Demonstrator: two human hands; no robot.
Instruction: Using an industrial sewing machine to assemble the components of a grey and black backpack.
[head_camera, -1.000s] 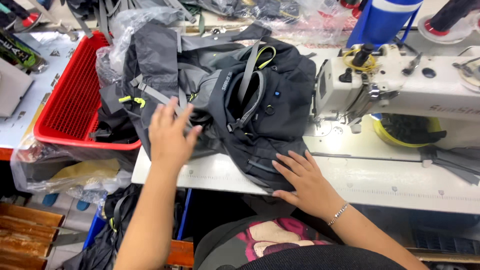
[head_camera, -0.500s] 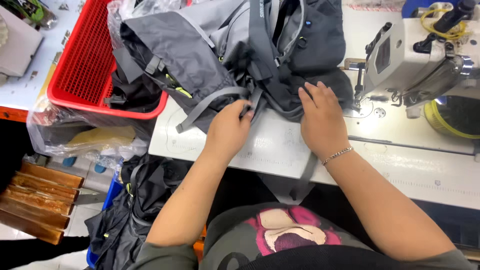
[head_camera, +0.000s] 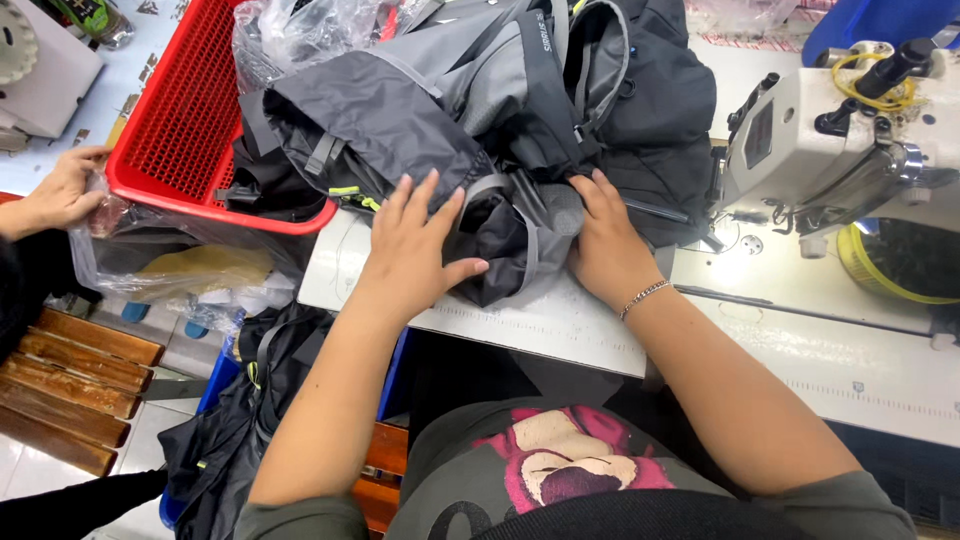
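Pressing grey backpack, hands flat, table edge

White worktable (wooden bench beside)

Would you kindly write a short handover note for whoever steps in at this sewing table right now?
Left hand: flat, fingers spread, on the grey and black backpack.
Right hand: pressing the backpack's folded edge beside a grey strap.
The backpack lies bunched on the white table, partly over the red basket, left of the sewing machine.
Done: nothing under the needle.
Left: cannot tell from here.
Another person's hand is at far left.
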